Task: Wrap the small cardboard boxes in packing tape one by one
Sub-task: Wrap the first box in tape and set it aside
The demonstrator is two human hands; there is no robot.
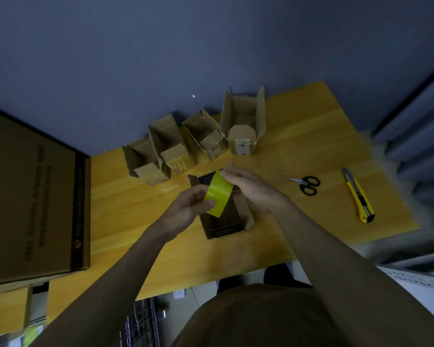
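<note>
The strip of yellow tape (217, 194), pinched by the left hand (186, 209) and right hand (246, 186), hung lengthwise directly above the open box (246, 216).

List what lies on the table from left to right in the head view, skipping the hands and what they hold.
Large cardboard box → row of four small open boxes → scissors → yellow utility knife.
</note>
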